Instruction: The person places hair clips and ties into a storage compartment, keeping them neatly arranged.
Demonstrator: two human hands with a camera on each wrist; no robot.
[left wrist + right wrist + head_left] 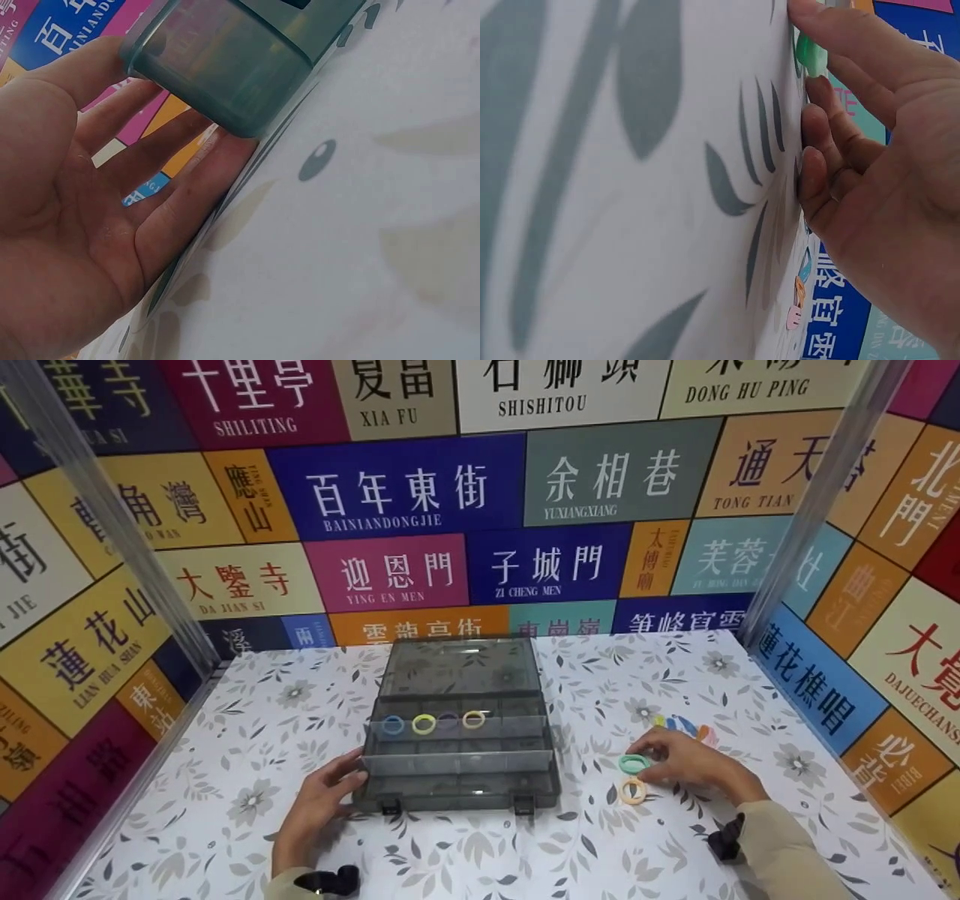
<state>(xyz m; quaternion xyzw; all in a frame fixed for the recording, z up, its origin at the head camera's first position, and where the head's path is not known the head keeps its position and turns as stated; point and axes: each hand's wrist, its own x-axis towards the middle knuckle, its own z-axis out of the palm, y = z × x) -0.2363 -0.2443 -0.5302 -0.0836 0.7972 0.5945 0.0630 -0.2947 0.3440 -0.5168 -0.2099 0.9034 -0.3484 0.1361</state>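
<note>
One left hand [315, 802] rests against the left front corner of a dark see-through box [457, 801], its thumb at the upper edge and its fingers reaching along the side. Those fingers are spread apart and only gently bent, with a wide gap between palm and plastic. The box sits on a flowered tablecloth [592, 690], its lid [465, 667] tipped open toward the sign-covered wall [397, 484]. Two pale dividers run across it; along the farther one stand, in order, a blue ring [392, 734], a yellow ring [424, 734], a purple ring [448, 733] and a pale orange ring [474, 729].

Well apart from the box, an orange ring [624, 793] lies on the cloth, just on the near side of a green ring [622, 763]; whether the two touch cannot be told. The right hand [686, 761] pinches the green ring between thumb and forefinger, low over the cloth, its remaining fingers curled. Behind that hand, a small heap of coloured pieces [682, 726], partly hidden, shows yellow, blue, orange and pink.
</note>
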